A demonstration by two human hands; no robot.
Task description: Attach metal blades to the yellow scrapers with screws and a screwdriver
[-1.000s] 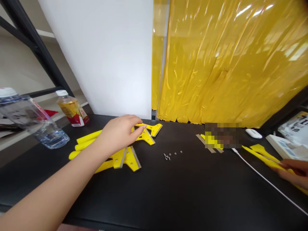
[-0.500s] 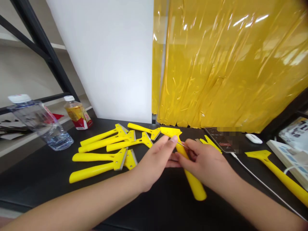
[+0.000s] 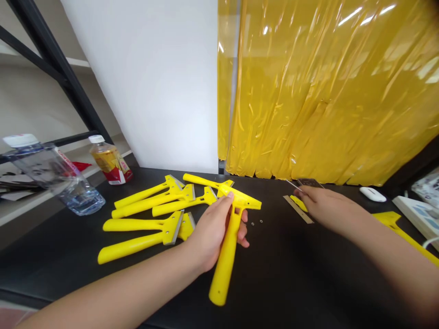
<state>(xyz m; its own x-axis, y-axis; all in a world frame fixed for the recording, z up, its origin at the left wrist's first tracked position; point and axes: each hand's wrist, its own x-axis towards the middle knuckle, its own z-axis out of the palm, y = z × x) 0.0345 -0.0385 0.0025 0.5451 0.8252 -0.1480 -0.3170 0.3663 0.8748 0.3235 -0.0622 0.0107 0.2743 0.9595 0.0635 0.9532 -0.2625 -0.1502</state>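
My left hand [image 3: 214,228] is closed around the neck of a yellow scraper [image 3: 224,269], its handle pointing toward me and no blade visible on its head. My right hand [image 3: 320,204] is off to the right, fingers pinched on a thin metal rod [image 3: 292,184] that sticks out to the left; the rod's other end is hidden. Right by those fingertips lie a small yellow strip [image 3: 299,203] and a flat tan strip [image 3: 298,210]. Two tiny rings [image 3: 257,222] rest on the black table beside my left fingers.
Several yellow scrapers with blades [image 3: 144,224] lie on the left. Behind them stand a large clear bottle [image 3: 73,183] and a small drink bottle [image 3: 111,162]. A phone [image 3: 309,182], a white case [image 3: 372,194], another scraper [image 3: 409,235] and a power strip [image 3: 418,214] are at right.
My right hand has moved away from the scraper, rightward to the small strips, taking the thin rod. My left hand has turned the scraper so its handle now slants down-left.
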